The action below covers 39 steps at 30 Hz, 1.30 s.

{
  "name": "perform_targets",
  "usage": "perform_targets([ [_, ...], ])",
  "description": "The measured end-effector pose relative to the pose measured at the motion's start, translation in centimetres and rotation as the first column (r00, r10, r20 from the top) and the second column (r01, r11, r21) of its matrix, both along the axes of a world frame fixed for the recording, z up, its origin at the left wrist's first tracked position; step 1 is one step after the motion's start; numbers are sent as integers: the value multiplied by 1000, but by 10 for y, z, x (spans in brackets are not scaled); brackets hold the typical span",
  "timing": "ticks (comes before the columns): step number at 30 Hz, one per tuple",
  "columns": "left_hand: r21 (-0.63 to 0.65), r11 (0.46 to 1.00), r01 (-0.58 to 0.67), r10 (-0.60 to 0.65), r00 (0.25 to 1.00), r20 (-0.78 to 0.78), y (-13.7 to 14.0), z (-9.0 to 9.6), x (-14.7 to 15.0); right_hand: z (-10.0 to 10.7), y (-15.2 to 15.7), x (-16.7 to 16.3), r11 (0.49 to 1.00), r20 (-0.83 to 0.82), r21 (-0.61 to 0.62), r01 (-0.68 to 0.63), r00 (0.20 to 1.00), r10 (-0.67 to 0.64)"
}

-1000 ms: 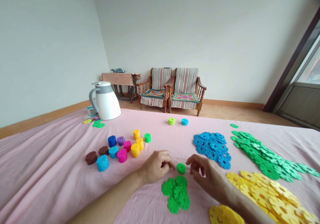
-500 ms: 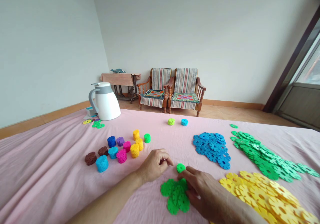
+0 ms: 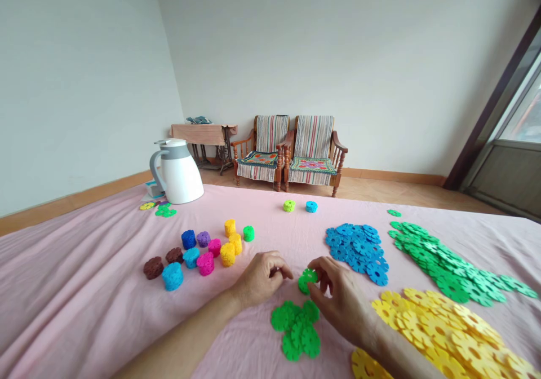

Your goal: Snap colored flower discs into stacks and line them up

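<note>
Between thumb and fingers of my right hand (image 3: 338, 291) is a green snowflake disc (image 3: 310, 276), a flat round plastic piece with notched edges. It is tilted over a small green stack (image 3: 303, 286) of like discs; whether it touches the stack I cannot tell. My left hand (image 3: 262, 277) rests on the cloth just left of the stack, fingers curled in with nothing visible in them. Closer to me lies a loose cluster of green discs (image 3: 296, 328), several overlapping flat.
Several coloured stacks (image 3: 205, 264) stand on the left of the pink cloth (image 3: 236, 345). Piles of blue discs (image 3: 357, 249), green discs (image 3: 448, 266) and yellow discs (image 3: 448, 328) spread on the right. A white jug (image 3: 181, 176) stands at the back left.
My right hand has moved from beside the green cluster up to the small stack, now with a green disc in its fingers. My left hand has stayed in place.
</note>
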<state>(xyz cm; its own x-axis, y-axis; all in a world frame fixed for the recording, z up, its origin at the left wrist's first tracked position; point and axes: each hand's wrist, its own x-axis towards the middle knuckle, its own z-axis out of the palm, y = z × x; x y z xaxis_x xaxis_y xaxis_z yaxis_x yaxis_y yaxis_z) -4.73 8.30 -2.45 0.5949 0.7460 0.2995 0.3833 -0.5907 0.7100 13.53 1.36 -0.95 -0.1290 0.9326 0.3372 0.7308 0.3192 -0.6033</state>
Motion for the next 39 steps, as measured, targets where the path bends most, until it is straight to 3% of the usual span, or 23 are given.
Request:
perform_targets([
  [8, 34, 980, -194, 193, 981, 16, 3, -2, -1, -20, 12, 5, 995, -41, -99, 13, 999, -17],
  [12, 14, 979, -206, 206, 979, -5, 4, -2, -2, -22, 12, 4, 994, -37, -108, 21, 999, -25],
  [19, 9, 981, -193, 193, 981, -17, 3, 0, -2, -6, 8, 12, 994, -24, -110, -21, 1000, 19],
  [27, 8, 978, -209, 209, 978, -25, 3, 0, -2, 19, -14, 21, 912, -3, -287, -294, 952, 306],
  [39, 6, 980, -200, 200, 979, -39, 3, 0, -3, 17, -19, 18, 927, 172, -282, -247, 938, 302],
])
